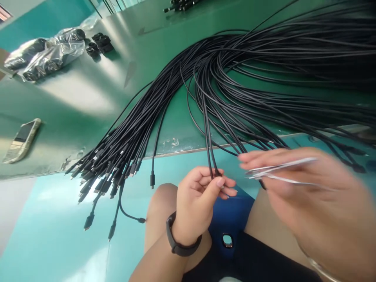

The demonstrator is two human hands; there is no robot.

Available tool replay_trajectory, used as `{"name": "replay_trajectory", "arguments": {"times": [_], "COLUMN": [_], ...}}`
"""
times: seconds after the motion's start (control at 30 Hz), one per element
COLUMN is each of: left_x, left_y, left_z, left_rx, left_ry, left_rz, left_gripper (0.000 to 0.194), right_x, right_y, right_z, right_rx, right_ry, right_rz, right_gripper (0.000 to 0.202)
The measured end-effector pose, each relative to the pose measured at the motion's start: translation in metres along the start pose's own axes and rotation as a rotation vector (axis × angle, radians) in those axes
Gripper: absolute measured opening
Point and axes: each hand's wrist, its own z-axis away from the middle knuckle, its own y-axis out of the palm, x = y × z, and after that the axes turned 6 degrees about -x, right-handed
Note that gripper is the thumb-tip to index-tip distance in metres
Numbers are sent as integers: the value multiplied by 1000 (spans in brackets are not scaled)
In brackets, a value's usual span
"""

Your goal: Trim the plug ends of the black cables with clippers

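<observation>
My left hand (pixel 197 196), a dark band on its wrist, is closed around the ends of a few black cables (pixel 208 137). The thumb presses near the connector ends, which the fingers partly hide. Close by on the right is my right hand (pixel 305 188), blurred by motion, with thin silvery tweezers (pixel 282 169) across its fingers. Another black cable passes behind its fingertips; whether they touch it I cannot tell. From the large cable bundle (pixel 176 78), many plug ends (pixel 108 168) hang over the table's front edge on the left.
The green table (pixel 123 94) ends just ahead of my knees. On it lie plastic-wrapped black bundles (pixel 53 53), small black pieces (pixel 100 44) and a phone-like device (pixel 22 140) at far left. More dark cable ends (pixel 180 4) lie at the back. Cables spread across the right side.
</observation>
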Motion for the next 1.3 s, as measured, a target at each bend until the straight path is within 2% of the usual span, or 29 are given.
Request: {"name": "replay_trajectory", "arguments": {"times": [0.07, 0.17, 0.27, 0.37, 0.73, 1.03, 1.17, 1.3], "left_x": [1, 2, 3, 3, 2, -3, 0, 3], "left_y": [1, 0, -1, -2, -3, -5, -8, -3], "left_z": [0, -1, -2, -1, -1, -6, -8, -4], "left_rx": [5, 15, 13, 18, 30, 16, 25, -59], "left_ry": [45, 83, 95, 98, 74, -96, -128, -29], "left_rz": [-3, -24, -40, -36, -25, -26, -9, -6], "left_gripper": [8, 10, 10, 8, 8, 31, 38, 36], "right_x": [-2, -8, -13, -13, -14, -21, -20, -19], "right_y": [15, 28, 31, 30, 31, 31, 28, 32], "right_z": [0, -4, -8, -8, -14, -10, -9, -4], "right_rx": [77, 118, 122, 126, 132, 20, 97, 164], "right_ry": [101, 269, 354, 403, 403, 328, 310, 306], "right_rz": [-68, -197, -272, -252, -197, -198, -262, -332], "right_gripper": [6, 5, 9, 12, 14, 17, 12, 3]}}
